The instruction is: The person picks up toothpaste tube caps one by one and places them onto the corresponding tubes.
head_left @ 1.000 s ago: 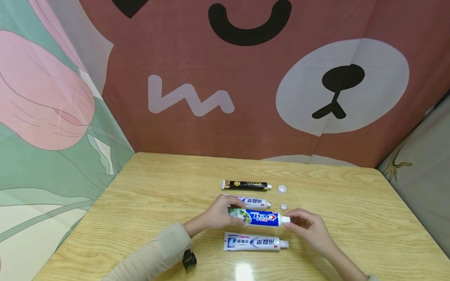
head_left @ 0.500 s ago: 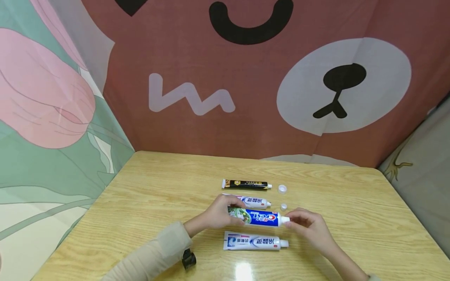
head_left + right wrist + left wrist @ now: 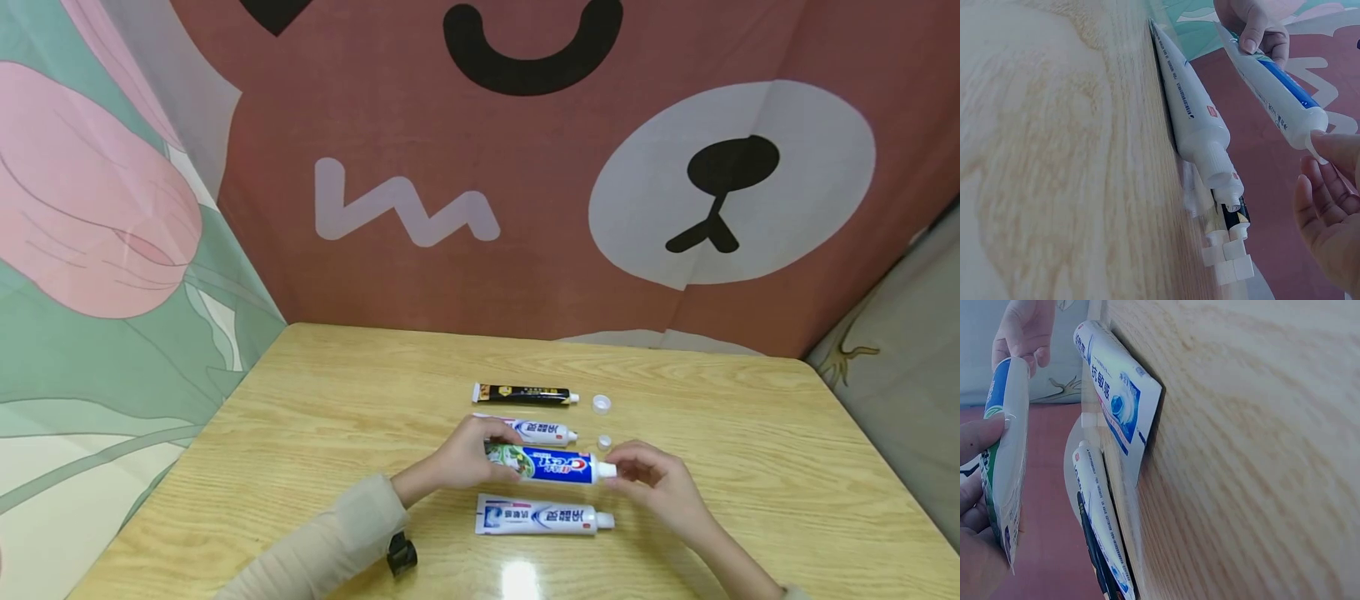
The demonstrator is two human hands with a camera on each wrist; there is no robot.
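My left hand (image 3: 465, 454) grips a blue, white and green Crest toothpaste tube (image 3: 558, 465) by its tail half, thumb on the near side. The tube is held above the table, its white cap (image 3: 606, 471) towards the right. At that end my right hand (image 3: 663, 483) pinches the cap between thumb and fingers. In the right wrist view the held tube (image 3: 1275, 94) hangs clear of the wood, with the thumb against its cap. A white toothpaste tube (image 3: 536, 517) with its cap on lies nearest me. Behind the held tube lies another white tube (image 3: 551, 432), partly hidden by my left hand.
A slim black toothpaste tube (image 3: 528, 395) lies farthest back on the wooden table (image 3: 360, 367). Its nozzle is bare, like that of the white tube in front of it. Two loose white caps, one larger (image 3: 602, 404) and one smaller (image 3: 604, 442), lie beside these nozzles. A printed cloth (image 3: 540, 283) hangs behind.
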